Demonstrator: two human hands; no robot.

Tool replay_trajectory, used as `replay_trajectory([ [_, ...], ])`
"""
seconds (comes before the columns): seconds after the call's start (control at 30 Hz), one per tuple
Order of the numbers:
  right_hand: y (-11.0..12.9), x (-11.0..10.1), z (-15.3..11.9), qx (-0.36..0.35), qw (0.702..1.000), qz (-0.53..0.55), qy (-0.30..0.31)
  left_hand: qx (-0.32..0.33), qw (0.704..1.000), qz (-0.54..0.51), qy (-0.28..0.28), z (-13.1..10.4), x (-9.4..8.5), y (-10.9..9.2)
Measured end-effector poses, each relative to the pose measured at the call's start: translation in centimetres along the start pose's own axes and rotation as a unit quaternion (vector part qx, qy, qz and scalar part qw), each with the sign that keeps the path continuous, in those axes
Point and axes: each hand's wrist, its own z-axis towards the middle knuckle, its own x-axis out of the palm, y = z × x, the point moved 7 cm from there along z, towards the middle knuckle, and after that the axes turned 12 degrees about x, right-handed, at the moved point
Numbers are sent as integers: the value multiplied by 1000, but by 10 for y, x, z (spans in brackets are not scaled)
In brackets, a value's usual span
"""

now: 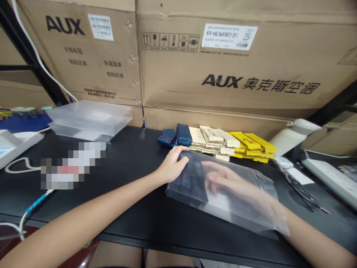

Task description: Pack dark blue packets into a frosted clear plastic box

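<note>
A person's two bare hands work at a black tabletop (134,208), the left hand (173,163) closed with thumb and fingers around the upper left corner of a frosted, translucent plastic bag (237,219), the right hand (220,178) reaching inside it through the open end at right. The right hand's fingers are partly curled, but the cloudy plastic blurs them, and whether they grip anything cannot be told. The bag lies on the tabletop in front of the person, with dark blue packets (189,175) showing through its left end, just beside the right hand's fingertips. Directly behind the bag, a row of flat packets runs left to right: two loose navy packets (184,134), stacked cream packets (214,136) with dark lettering, and stacked bright yellow packets (251,143). A tilted white bottle (294,136) stands at the row's right end, with dark-framed eyeglasses (301,190) nearer the table's edge. At left, more frosted plastic bags (89,117) sit before brown cardboard (237,63) printed "AUX," near a pixelated object (75,163).
</note>
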Motion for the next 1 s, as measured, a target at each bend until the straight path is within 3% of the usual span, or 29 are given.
replay_trajectory([
  [0.3,2,4,-1,-1,999,25,27,-5,1000,0,6,0,1,-1],
  [0.47,1,4,0,2,999,-21,37,-3,1000,0,8,0,1,-1],
  [0.77,1,-5,2,-16,998,55,-35,-8,1000,2,-3,0,-1,0],
  [1.0,0,-9,0,-5,997,37,-64,-4,1000,3,-2,1,-1,2],
])
